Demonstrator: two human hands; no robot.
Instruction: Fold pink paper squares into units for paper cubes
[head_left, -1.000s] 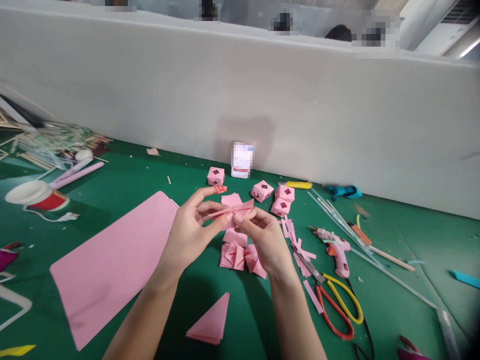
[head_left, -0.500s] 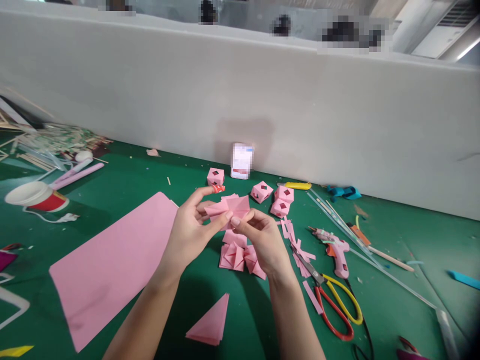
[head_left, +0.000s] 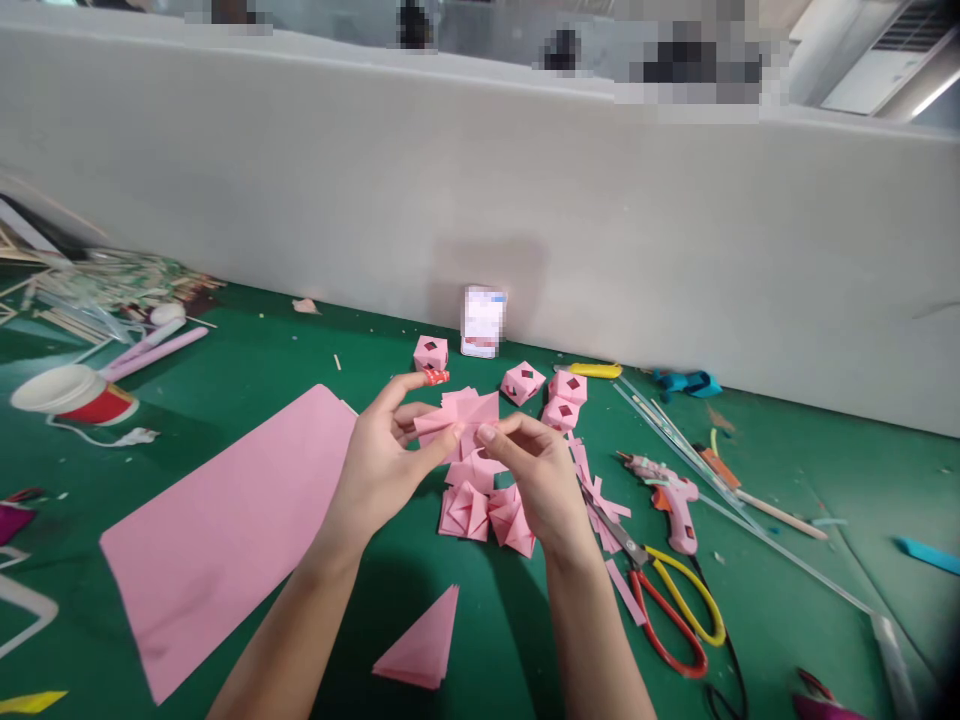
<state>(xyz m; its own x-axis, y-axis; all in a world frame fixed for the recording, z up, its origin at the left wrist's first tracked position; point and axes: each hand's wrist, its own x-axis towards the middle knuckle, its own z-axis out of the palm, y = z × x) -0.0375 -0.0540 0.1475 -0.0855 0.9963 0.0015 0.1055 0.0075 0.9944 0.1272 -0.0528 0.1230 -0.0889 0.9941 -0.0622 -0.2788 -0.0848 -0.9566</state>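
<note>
Between both hands, above the middle of the table, is a folded piece of pink paper point(head_left: 472, 408). My left hand point(head_left: 390, 455) pinches its left side with the thumb in front; the index finger, with a red wrap at its tip, sticks out. On the right side, my right hand point(head_left: 532, 470) grips the same paper between thumb and fingers. Just below lie folded pink paper pieces point(head_left: 465, 512) in small piles. Behind the hands stand several pink paper cubes point(head_left: 523, 383) with diamond-shaped holes. Nearer me rests a stack of folded pink triangles point(head_left: 420, 645).
A large pink sheet point(head_left: 225, 540) covers the left. To the right lie scissors point(head_left: 667, 590) with red and yellow handles, pink strips point(head_left: 600, 500), a glue gun point(head_left: 671, 500) and a yellow cutter point(head_left: 596, 370). A phone point(head_left: 484, 322) leans on the white partition. A paper cup point(head_left: 75, 393) lies left.
My right thumb and hand have shifted slightly right along the folded paper. The left hand has barely moved and still holds the other side.
</note>
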